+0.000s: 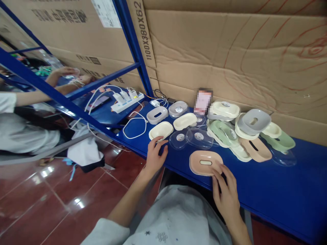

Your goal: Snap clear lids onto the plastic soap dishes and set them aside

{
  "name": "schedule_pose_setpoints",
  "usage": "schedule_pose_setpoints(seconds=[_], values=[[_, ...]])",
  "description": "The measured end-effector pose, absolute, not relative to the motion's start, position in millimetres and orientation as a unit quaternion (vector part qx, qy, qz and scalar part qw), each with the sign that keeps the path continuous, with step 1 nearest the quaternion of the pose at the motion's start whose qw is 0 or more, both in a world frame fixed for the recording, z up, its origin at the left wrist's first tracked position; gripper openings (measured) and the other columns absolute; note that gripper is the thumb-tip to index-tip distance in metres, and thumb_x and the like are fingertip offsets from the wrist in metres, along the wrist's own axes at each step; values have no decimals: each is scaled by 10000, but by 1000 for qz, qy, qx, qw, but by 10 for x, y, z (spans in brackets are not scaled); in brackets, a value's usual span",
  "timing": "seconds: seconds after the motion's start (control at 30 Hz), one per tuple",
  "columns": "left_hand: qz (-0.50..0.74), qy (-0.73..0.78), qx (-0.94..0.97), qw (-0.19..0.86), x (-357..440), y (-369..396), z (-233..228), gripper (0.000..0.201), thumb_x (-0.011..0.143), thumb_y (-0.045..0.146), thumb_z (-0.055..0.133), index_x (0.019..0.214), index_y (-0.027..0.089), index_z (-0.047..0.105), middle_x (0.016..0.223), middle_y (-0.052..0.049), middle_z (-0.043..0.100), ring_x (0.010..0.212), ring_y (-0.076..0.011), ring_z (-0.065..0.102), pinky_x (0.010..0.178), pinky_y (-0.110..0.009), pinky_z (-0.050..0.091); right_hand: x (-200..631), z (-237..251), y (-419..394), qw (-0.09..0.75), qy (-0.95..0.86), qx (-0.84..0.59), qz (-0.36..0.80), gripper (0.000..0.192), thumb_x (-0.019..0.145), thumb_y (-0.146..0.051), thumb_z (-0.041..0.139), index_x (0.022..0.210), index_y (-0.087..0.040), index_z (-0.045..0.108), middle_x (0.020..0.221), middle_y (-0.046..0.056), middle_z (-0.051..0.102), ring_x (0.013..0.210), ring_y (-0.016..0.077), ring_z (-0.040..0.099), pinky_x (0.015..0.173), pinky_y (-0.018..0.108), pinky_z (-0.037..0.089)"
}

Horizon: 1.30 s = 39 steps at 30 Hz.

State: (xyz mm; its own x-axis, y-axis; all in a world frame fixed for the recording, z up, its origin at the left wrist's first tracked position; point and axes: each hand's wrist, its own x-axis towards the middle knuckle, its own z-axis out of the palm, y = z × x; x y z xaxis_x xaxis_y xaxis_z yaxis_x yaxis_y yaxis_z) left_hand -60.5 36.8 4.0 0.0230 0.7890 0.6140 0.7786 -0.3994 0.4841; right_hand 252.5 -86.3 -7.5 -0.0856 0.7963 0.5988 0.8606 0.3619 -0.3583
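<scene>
Right hand [226, 192]: open, fingers spread, fingertips touching the near edge of a pink oval tray [205, 162] lying flat on the blue table [281, 183]. Left hand [154, 154]: open, fingers loosely curled at the near rim of a cream tray [160, 130]. Beyond: clear lids [191, 137]; a grey tray [157, 114]; a heap of green, grey, cream and tan trays [245, 132]. Far left: white power strip [127, 101] with cables; another person's arms [61, 81]. Behind: cardboard wall [230, 51].
</scene>
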Motion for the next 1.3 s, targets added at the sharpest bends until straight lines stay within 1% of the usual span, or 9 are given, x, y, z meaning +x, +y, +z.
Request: schedule_pose_setpoints(seconds=[0.07,0.17,0.3,0.4,0.6,0.67,0.83,1.0,1.3], values=[[432,547,717,8,-638,372,102,204,1067,267,591,1223,243,719,1356,-110,678,1307,-264,657,1138,-470,539,2530,-76,-871,386,-725,-569,-40,492,1073,-154,544,1545,-292,559,1572,155,554,1505,367,516,1151,600,536],[424,553,717,9,-683,426,163,229,1068,284,586,1261,246,705,1378,-117,668,1337,-276,638,1157,-482,516,2533,-78,-874,391,-720,-572,-37,489,1066,-176,568,1542,-287,563,1586,156,543,1522,385,500,1153,611,532],[397,576,715,6,-681,547,129,286,1050,298,606,1317,233,684,1428,-146,650,1374,-314,612,1160,-515,481,2525,-79,-862,368,-735,-568,-33,463,1059,-227,616,1519,-276,584,1585,155,550,1517,390,504,1157,615,531],[369,599,711,-1,-640,599,70,301,1037,294,622,1324,233,689,1452,-161,644,1389,-346,599,1150,-546,452,2522,-73,-855,353,-750,-559,-28,454,1058,-226,625,1509,-268,590,1564,139,592,1512,370,518,1182,607,520],[338,634,695,-23,-583,576,58,353,1040,267,591,1385,251,663,1498,-168,633,1438,-363,563,1236,-644,285,2531,-75,-863,344,-756,-556,-37,408,1065,-241,628,1473,-251,615,1524,128,643,1503,354,534,1188,593,512],[334,637,694,-26,-581,568,70,373,1039,254,579,1405,250,649,1506,-171,631,1438,-366,565,1240,-669,256,2531,-82,-866,342,-756,-557,-35,406,1072,-247,617,1478,-257,613,1514,123,652,1501,353,536,1189,597,509],[332,627,704,-28,-590,581,72,353,1037,249,585,1384,258,650,1457,-152,675,1402,-349,597,1232,-643,277,2535,-117,-867,342,-755,-559,-38,413,1075,-259,612,1487,-268,613,1484,106,679,1494,351,545,1181,599,523],[338,619,708,-29,-591,594,56,258,1035,260,595,1272,265,696,1358,-128,738,1325,-336,649,1224,-628,290,2534,-126,-859,339,-755,-560,-41,425,1072,-255,606,1497,-262,610,1469,102,692,1490,344,549,1163,600,548],[341,613,712,-32,-591,580,62,188,1038,244,595,1177,251,722,1313,-111,764,1282,-327,684,1202,-622,303,2530,-91,-856,341,-760,-553,-36,442,1066,-233,616,1507,-259,598,1483,95,681,1498,339,537,1176,583,539]])
